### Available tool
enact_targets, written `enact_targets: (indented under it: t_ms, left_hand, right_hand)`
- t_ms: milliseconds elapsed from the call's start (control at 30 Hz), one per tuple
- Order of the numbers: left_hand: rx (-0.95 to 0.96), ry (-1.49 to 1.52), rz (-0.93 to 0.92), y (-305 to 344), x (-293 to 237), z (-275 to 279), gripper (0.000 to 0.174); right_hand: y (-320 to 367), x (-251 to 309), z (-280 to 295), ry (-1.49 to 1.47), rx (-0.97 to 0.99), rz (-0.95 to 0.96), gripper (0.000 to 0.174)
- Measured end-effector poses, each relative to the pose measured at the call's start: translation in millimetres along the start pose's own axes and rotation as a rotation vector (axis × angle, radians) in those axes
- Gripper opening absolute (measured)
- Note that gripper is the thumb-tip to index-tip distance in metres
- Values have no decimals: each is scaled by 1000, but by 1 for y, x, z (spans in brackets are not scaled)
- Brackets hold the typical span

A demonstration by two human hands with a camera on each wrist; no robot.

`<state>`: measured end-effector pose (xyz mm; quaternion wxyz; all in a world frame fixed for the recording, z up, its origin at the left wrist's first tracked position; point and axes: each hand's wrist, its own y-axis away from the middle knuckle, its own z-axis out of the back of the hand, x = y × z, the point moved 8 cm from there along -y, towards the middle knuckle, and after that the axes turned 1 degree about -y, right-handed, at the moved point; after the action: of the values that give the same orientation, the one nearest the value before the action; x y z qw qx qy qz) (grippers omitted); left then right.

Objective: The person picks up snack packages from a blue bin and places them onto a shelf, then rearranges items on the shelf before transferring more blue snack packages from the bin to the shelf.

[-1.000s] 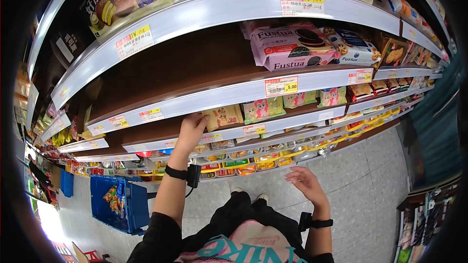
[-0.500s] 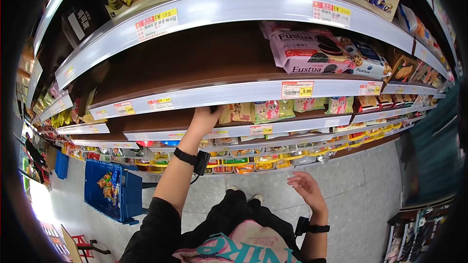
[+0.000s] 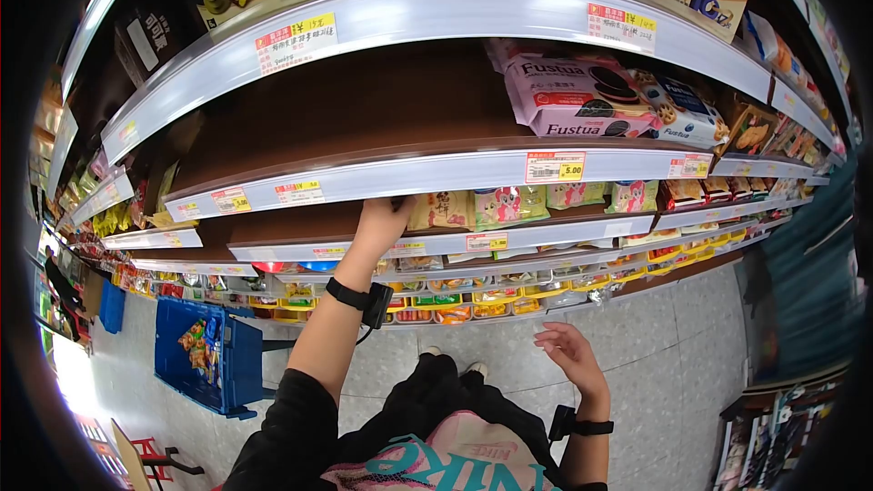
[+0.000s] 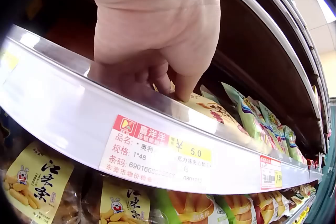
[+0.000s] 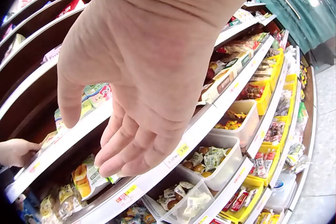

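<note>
Your left hand (image 3: 384,223) pinches the beige packet (image 3: 442,211) at the shelf's (image 3: 509,245) front edge; your right (image 3: 573,356) hangs open, empty.

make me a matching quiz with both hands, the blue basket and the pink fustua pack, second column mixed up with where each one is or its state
Column one
1. left hand
2. right hand
3. blue basket
4. pink Fustua pack

Column two
A. low down at the person's left, with small packets inside
B. lying beside a blue-and-white pack
C. pinching the tan packet
D. in the air, holding nothing

Right pairs: 1-C, 2-D, 3-A, 4-B
</note>
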<state>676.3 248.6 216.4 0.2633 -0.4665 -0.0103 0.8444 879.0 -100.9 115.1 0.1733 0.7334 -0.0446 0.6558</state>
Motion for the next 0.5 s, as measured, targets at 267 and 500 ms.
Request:
enact_targets:
  t_ms: [267, 500]
  left_hand:
    - [74, 111, 68, 5, -8, 3, 35]
    - [-71, -66, -126, 10, -31, 12, 47]
  right_hand:
    - [-6, 0, -4, -7, 23, 20, 36]
    - [-5, 3, -7, 7, 33, 20, 36]
